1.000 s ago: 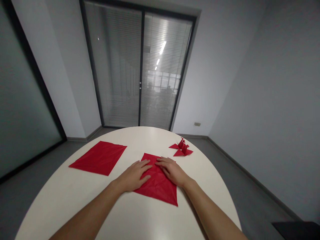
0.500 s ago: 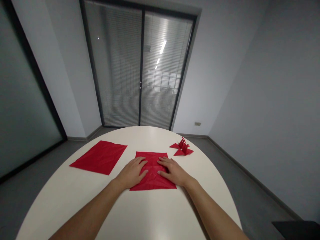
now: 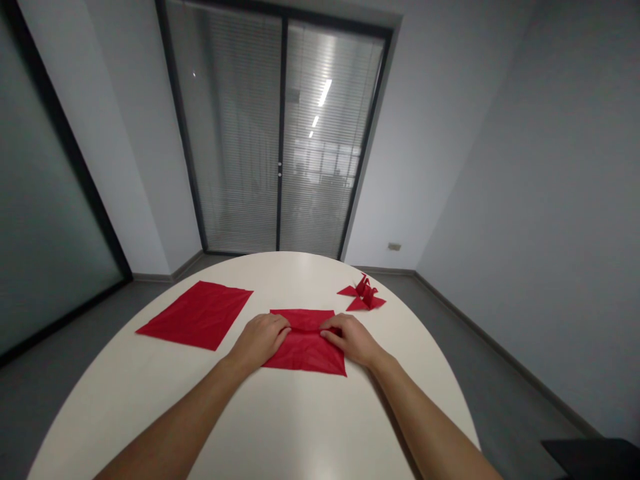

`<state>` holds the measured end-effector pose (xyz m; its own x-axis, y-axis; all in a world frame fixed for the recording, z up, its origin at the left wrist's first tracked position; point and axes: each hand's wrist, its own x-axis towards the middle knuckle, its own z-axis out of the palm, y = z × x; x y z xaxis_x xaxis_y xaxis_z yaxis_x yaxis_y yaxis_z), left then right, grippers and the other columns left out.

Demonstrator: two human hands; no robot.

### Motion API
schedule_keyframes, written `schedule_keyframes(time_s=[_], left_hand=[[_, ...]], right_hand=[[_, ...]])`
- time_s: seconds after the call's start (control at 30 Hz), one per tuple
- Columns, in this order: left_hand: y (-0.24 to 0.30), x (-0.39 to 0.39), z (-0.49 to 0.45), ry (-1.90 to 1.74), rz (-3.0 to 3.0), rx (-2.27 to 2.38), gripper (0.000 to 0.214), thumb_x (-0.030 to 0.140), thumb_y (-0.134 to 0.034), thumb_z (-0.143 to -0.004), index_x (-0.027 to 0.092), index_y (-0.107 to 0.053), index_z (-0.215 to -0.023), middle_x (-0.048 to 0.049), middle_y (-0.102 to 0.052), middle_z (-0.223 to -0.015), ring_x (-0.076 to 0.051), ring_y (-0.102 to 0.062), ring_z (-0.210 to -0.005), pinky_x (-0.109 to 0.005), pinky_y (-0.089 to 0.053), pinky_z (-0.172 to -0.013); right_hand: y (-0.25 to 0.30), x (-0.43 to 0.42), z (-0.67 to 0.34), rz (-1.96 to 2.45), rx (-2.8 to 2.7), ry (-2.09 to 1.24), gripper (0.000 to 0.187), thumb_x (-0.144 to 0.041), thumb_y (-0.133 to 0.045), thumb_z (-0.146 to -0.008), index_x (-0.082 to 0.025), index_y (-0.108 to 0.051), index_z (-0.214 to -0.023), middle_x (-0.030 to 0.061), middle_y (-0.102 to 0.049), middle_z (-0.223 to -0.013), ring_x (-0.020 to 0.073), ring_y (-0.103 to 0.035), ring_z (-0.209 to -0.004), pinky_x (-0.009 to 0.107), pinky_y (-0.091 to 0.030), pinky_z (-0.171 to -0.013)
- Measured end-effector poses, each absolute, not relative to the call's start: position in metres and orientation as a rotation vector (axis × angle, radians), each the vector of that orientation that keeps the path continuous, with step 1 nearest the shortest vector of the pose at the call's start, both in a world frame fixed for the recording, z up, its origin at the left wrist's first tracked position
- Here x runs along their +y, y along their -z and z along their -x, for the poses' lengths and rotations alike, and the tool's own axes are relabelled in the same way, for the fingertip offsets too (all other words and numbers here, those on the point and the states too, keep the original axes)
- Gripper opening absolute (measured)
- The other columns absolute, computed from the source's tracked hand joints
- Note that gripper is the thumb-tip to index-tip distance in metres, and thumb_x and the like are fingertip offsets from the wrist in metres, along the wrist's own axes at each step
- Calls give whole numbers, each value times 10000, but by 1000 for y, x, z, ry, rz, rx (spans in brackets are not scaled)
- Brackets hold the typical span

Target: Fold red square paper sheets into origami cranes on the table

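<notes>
A square sheet of red paper point(image 3: 306, 353) lies in front of me, with a raised crosswise ridge across its middle. My left hand point(image 3: 263, 339) pinches that ridge at the left side, thumb against fingers. On the right side my right hand point(image 3: 350, 339) pinches the same ridge between thumb and fingers. Parts of the sheet's left and right edges are hidden under my hands. Another red sheet point(image 3: 197, 315), flat and creased, is to the left. Folded red paper cranes point(image 3: 366, 295) sit beyond my right hand.
The round white table point(image 3: 280, 427) carries all the paper. Past its far edge are glass doors with blinds point(image 3: 240, 167) and grey walls. A dark object point(image 3: 593, 457), perhaps a chair part, is at the lower right.
My hands went from lying spread on the sheet to pinching it. The paper's middle is now lifted into a ridge, and its near edge has drawn away from me.
</notes>
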<state>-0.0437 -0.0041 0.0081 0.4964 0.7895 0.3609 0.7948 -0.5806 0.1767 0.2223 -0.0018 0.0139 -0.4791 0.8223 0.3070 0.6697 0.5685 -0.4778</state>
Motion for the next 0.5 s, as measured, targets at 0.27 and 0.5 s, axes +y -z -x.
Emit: schedule_keyframes(time_s=[0.27,0.5], left_hand=[[-8,-3,48,759,2634,-1436,227,134,-512,-964,191,-709,-1062,-72,-757,-1035,-250,-690,-957,-395,-524,-886],[-6,-1,49,1014,2503,-1449,281,82,-474,-938,183,-707,-1058,-65,-756,-1052,-242,-697,-955,-392,-549,-861]], right_hand=[[-10,4,-228,1250,-2124,-393,216,-300,-560,-964,-240,-726,-1089,59,-757,-1061,225,-676,-894,347,-506,-804],[-7,4,-228,1119,-2006,-397,406,-218,-521,-958,-249,-530,-1362,61,-721,-1089,218,-666,-997,386,-517,-911]])
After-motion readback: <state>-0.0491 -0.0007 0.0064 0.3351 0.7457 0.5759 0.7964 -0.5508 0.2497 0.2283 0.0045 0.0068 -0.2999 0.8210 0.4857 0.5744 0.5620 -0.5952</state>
